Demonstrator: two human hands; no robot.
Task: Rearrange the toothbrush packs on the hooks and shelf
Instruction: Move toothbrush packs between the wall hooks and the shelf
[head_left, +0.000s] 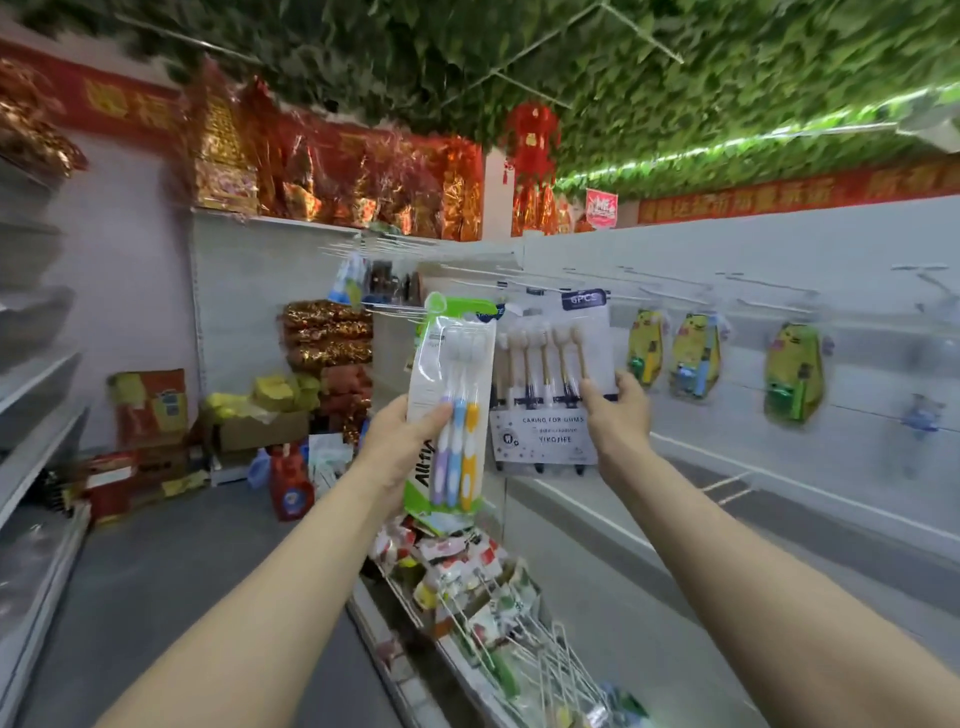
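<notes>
Left hand (399, 442) grips 3-brush pack (453, 358); right hand (619, 411) pinches 6PCS pack (544, 437).

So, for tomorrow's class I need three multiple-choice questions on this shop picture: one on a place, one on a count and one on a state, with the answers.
1. Where is the green-edged pack?
A) in the left hand
B) on the floor
C) on a far-right hook

2. How many toothbrushes does it hold?
A) two
B) three
C) six

3. What is the right hand doing?
A) hanging idle
B) pointing at the ceiling
C) gripping the 6PCS pack

Answers:
1 A, that hand grips the pack's edge.
2 B, purple, blue and orange handles show.
3 C, its thumb lies on that pack's front.
</notes>
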